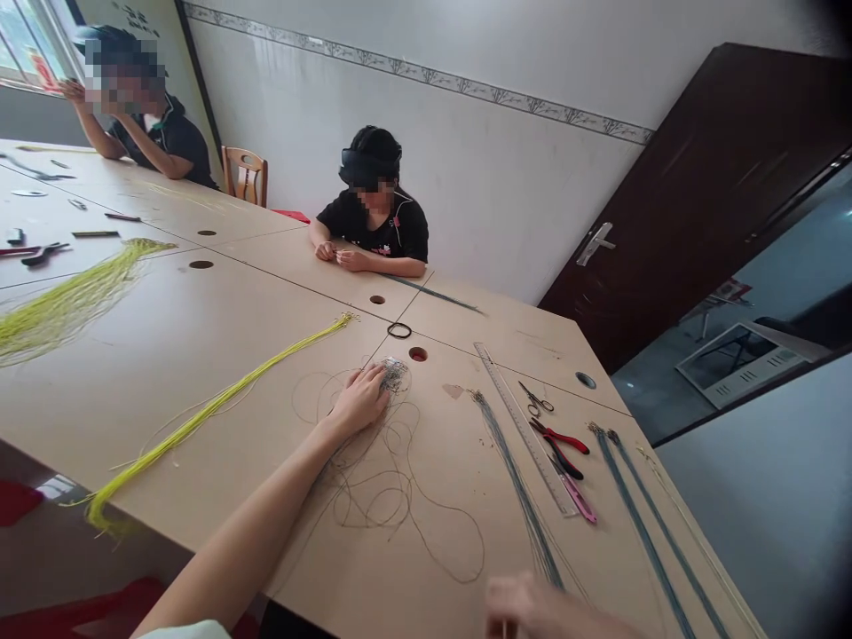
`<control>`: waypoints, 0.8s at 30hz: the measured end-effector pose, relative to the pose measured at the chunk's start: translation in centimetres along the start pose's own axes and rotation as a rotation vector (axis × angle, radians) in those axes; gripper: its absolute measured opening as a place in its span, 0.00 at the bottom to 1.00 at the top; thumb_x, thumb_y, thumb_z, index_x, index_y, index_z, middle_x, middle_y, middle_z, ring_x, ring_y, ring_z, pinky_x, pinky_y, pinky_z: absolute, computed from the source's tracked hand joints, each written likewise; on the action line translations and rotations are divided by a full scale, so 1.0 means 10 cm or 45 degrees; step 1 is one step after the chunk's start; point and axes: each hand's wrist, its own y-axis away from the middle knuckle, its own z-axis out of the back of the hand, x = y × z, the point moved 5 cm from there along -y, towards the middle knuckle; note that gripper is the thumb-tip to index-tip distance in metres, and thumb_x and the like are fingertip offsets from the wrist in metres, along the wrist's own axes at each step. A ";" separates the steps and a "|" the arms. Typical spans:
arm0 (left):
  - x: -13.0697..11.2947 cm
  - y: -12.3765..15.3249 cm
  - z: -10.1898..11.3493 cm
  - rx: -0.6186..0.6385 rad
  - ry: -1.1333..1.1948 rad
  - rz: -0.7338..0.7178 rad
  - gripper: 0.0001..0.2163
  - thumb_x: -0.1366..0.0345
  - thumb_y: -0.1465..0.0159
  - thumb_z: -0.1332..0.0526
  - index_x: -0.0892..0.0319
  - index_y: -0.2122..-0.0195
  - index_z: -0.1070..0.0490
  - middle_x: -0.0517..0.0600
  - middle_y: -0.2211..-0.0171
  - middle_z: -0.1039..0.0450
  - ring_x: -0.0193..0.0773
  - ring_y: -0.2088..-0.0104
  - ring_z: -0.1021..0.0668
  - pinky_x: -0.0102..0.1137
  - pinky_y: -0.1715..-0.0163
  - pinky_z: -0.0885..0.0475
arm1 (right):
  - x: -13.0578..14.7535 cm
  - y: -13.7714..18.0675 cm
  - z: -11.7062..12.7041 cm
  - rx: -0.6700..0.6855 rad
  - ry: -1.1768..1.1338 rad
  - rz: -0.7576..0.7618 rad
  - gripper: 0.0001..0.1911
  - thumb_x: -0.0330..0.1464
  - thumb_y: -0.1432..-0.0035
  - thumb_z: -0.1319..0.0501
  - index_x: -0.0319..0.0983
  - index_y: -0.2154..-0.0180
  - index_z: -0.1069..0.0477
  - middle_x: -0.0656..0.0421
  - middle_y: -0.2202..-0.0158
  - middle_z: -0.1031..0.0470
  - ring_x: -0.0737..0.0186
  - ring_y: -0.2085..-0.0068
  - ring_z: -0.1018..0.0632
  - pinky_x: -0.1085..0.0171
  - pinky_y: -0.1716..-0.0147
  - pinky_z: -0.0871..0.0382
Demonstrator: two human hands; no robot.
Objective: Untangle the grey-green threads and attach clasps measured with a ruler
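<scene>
My left hand point(363, 397) lies on the table with its fingers stretched over the edge of a small pile of dark, tangled bits point(395, 376). The pieces are too small to name. Loops of thin cord point(443, 510) spread across the tabletop below this hand. At the bottom edge, my right hand point(532, 608) is blurred by motion, close to the lower end of a grey-green cord bundle point(509, 461). Its fingers are not clear, and I cannot make out whether they hold anything.
Right of the bundle lie a clear ruler point(523, 426), small scissors point(536, 399), red-and-black pliers point(560, 444) and a pink-handled tool point(579, 497). More grey-green bundles point(639, 524) lie farther right. A yellow cord bundle point(232, 388) stretches leftward. Two people sit across the table point(266, 275).
</scene>
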 end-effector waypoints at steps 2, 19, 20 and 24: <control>-0.01 0.00 -0.04 0.018 -0.005 -0.005 0.19 0.63 0.36 0.51 0.60 0.44 0.41 0.56 0.40 0.42 0.44 0.38 0.43 0.43 0.41 0.49 | 0.11 -0.30 0.23 0.103 0.073 0.095 0.09 0.35 0.43 0.42 0.41 0.72 0.26 0.60 0.72 0.26 0.69 0.74 0.27 0.71 0.76 0.38; -0.20 0.02 0.01 0.127 0.041 -0.325 0.17 0.62 0.36 0.48 0.61 0.47 0.38 0.57 0.46 0.35 0.45 0.44 0.35 0.42 0.45 0.43 | 0.40 -3.44 0.26 -0.241 0.260 0.264 0.09 0.30 0.43 0.44 0.36 0.67 0.25 0.55 0.67 0.22 0.63 0.62 0.24 0.68 0.61 0.36; -0.19 0.03 0.02 0.112 0.065 -0.342 0.17 0.61 0.35 0.48 0.61 0.47 0.38 0.57 0.45 0.35 0.45 0.44 0.35 0.42 0.45 0.43 | 0.39 -3.49 0.23 -0.233 0.266 0.273 0.09 0.30 0.44 0.43 0.36 0.67 0.24 0.56 0.66 0.22 0.63 0.62 0.25 0.68 0.61 0.36; -0.16 0.04 0.05 0.045 0.147 -0.387 0.17 0.58 0.35 0.48 0.61 0.49 0.37 0.57 0.48 0.33 0.46 0.44 0.36 0.43 0.44 0.44 | 0.38 -3.61 0.11 -0.173 0.284 0.340 0.09 0.32 0.44 0.43 0.37 0.66 0.25 0.55 0.63 0.23 0.63 0.60 0.26 0.68 0.60 0.37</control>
